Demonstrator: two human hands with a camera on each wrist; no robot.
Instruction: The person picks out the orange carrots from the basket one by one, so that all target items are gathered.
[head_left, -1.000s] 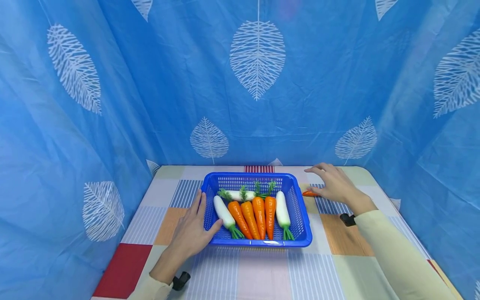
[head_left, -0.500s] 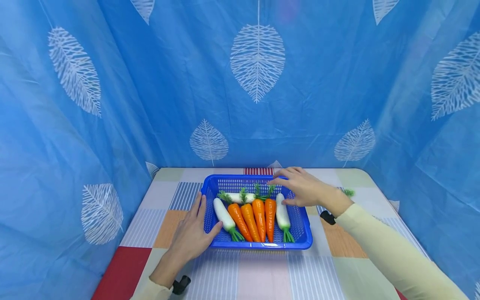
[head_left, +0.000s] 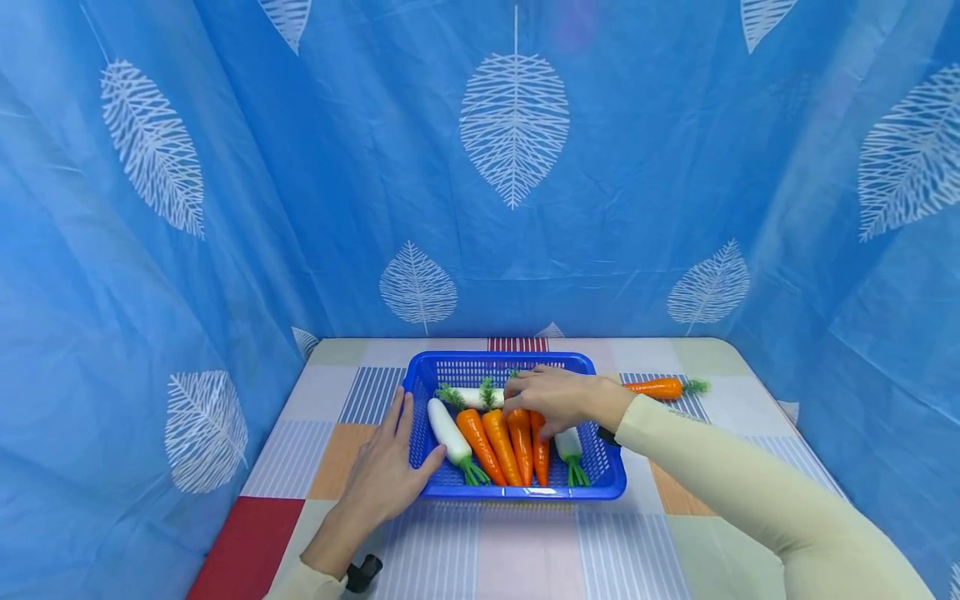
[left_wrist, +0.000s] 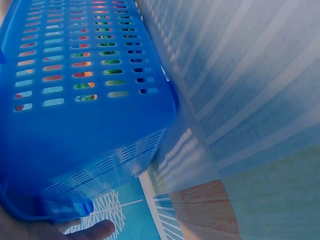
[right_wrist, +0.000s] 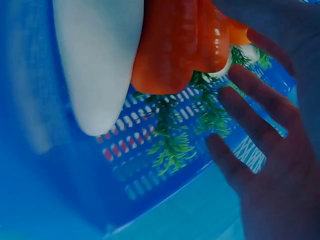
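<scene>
A blue plastic basket [head_left: 517,493] stands mid-table, holding several orange carrots [head_left: 501,442] side by side. White radishes lie around them: one on the left [head_left: 448,429], one at the back [head_left: 477,397] and one on the right [head_left: 570,450], partly covered by my right hand. With straight fingers, my left hand [head_left: 382,467] rests against the basket's left side, its thumb near the front rim. My right hand [head_left: 558,396] hovers over the carrots, bent fingers pointing left. In the right wrist view its fingers are spread beside the carrots [right_wrist: 170,50], grasping nothing visible.
Right of the basket, a carrot [head_left: 660,388] with a green top lies on the checked tablecloth [head_left: 525,550], partly behind the right forearm. Behind and on both sides hangs a blue curtain [head_left: 600,208] with white leaf prints.
My right hand has moved left from beside the carrot on the table, over the basket's right rim, and down over the carrots inside. The left hand has stayed at the basket's side.
</scene>
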